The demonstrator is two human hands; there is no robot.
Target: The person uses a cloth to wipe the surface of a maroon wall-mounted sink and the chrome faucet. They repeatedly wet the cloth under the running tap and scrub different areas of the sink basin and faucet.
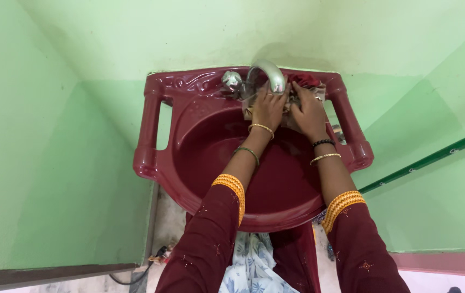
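Reaching forward over a dark maroon moulded plastic wash basin [200,163], both hands are meeting at its back rim, right under the curved silver metal tap spout [267,73]. The left hand [269,108] is lying with its fingers curled down, closing on a bunched piece of cloth, pale and see-through with dark red parts [304,82], which is sitting on the rear ledge of the basin just right of the spout. The right hand [308,111] is pressing on the same cloth from the other side, fingers bent and gripping; how tightly either hand is holding is hard to tell, since the fingertips are partly buried in the folds. The two hands are touching or nearly touching each other.

A thin gold bangle [261,128] and a dark green bangle [247,153] are circling the left wrist; a black beaded bracelet [323,142] and a gold bracelet [325,157] are on the right. Maroon sleeves with orange woven cuffs [231,184] are covering both forearms. A round silver tap knob [232,80] is standing left of the spout. Pale green painted walls [53,135] are closing in the basin on three sides, and a green rail [433,157] is running slantwise along the right wall.
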